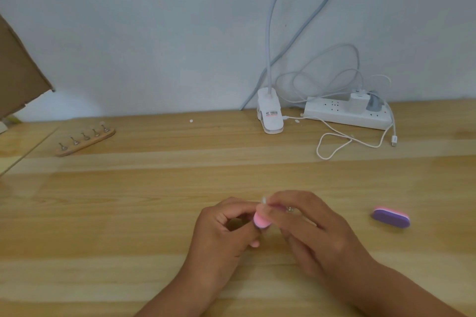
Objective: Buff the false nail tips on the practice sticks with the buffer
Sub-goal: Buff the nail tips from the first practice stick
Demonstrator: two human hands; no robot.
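My left hand pinches a small pink buffer with curled fingers. Right beside it, my right hand holds a practice stick whose metal part shows between the fingers. The stick's clear nail tip lies against the top of the buffer. Both hands meet just above the wooden table, and the image is blurred where they meet. A wooden holder with several more practice sticks stands at the far left of the table.
A second buffer, purple and pink, lies to the right of my hands. At the back stand a white lamp clamp and a white power strip, with a loose cable trailing from them. A cardboard flap juts in at the left.
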